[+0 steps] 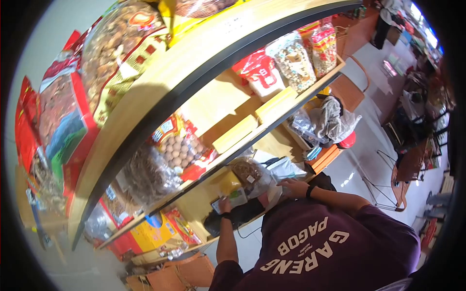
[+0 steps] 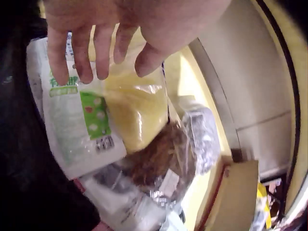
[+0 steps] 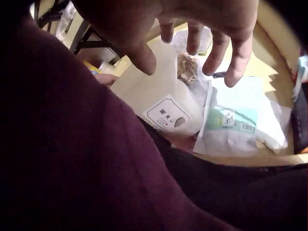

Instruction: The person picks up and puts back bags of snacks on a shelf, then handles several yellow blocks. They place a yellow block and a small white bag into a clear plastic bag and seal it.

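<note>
My left hand reaches over a white pouch with a green panel and a clear bag of yellow contents. Its fingers are spread, with the fingertips overlapping both in the left wrist view. Below them lies a clear bag of brown dried food. My right hand hangs with loosely bent fingers over a pale pouch with a framed label, its thumb overlapping the upper part. A white and teal pouch stands beside it. All sit on the lower shelf.
The upper shelf carries a bag of round brown items, a red and white bag and yellow blocks. Larger bags cover the top surface. Black fabric borders the left hand's bags. An orange stack stands at the shelf's right end.
</note>
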`<state>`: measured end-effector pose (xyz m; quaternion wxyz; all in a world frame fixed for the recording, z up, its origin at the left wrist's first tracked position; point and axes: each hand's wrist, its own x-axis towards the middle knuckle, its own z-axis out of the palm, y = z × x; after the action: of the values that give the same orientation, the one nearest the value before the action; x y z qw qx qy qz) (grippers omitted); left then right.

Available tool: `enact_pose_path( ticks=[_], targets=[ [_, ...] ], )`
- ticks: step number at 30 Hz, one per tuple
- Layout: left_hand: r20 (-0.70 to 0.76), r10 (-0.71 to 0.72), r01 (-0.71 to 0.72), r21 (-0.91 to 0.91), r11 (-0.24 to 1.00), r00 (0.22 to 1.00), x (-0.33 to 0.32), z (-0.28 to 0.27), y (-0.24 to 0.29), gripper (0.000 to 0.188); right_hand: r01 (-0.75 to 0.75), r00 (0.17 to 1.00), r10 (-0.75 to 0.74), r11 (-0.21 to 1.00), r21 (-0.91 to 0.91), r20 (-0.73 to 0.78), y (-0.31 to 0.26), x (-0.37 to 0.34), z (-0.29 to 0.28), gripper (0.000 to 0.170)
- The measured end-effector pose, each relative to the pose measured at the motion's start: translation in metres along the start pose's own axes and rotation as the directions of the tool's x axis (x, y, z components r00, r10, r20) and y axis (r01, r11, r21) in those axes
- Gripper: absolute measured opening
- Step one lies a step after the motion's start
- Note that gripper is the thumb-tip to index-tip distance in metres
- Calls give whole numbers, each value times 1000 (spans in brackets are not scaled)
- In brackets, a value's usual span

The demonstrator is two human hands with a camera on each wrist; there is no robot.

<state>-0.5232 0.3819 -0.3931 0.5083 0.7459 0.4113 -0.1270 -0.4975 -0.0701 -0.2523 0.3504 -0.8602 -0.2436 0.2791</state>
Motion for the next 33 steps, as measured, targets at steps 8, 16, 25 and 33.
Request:
enact_pose_path(
  ticks=[8, 16, 25, 33],
  targets=[
    [-67, -288, 261, -267, 928, 955, 45, -7, 25, 35, -137, 990, 137, 991, 10, 15, 35, -58, 16, 54],
    [1, 416, -287, 725, 625, 909, 41, -5, 6, 36, -183, 979, 175, 980, 80, 106, 31, -47, 12, 33],
    [-113, 611, -567, 271, 778, 784, -15, 7, 68, 29, -79, 997, 79, 997, 7, -13, 21, 4, -47, 25],
    [279, 678, -726, 383, 571, 680, -114, 21, 176, 24, 263, 956, -270, 962, -79, -118, -36, 60, -96, 25]
  ],
)
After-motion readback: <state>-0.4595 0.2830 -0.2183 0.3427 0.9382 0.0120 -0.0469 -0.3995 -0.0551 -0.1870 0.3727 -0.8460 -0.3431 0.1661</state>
